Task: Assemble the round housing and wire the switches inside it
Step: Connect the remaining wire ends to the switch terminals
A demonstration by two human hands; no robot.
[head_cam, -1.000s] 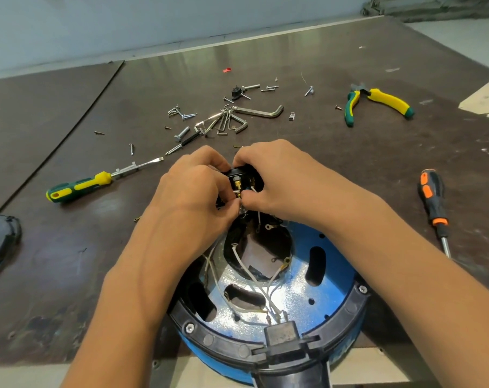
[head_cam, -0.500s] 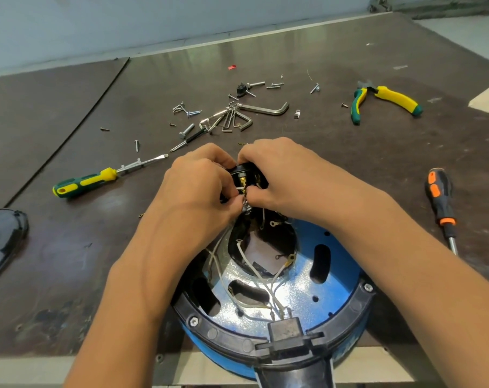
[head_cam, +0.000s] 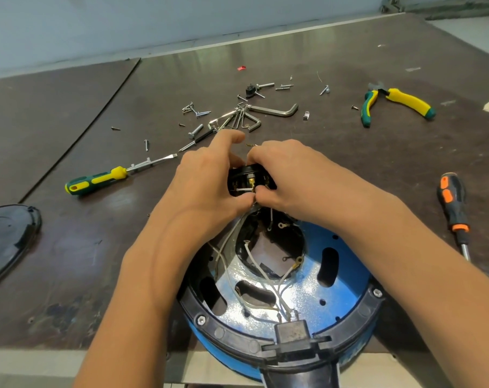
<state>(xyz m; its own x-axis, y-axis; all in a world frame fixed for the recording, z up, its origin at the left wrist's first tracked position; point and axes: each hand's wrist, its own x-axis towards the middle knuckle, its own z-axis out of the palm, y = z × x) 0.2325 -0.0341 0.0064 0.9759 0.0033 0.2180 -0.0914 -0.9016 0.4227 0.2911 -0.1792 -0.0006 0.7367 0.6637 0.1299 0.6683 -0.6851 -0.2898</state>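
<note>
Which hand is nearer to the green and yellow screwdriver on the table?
Left. The left hand grips the black switch to the right of the green and yellow screwdriver, not touching it; the right hand is farther right, on the switch's other side.

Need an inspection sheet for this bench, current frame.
Surface: dark table, scuffed, with a seam at left.
Job's things: blue housing open at the near edge; black switch held over its far rim.
Clutter: green screwdriver, orange screwdriver, pliers, hex keys, screws, black cover.
Hands: left hand and right hand both grip the switch.
Cables: white wires inside the housing, some rising to the switch; several ends loose.
Surroundings: pale wall behind.
</note>
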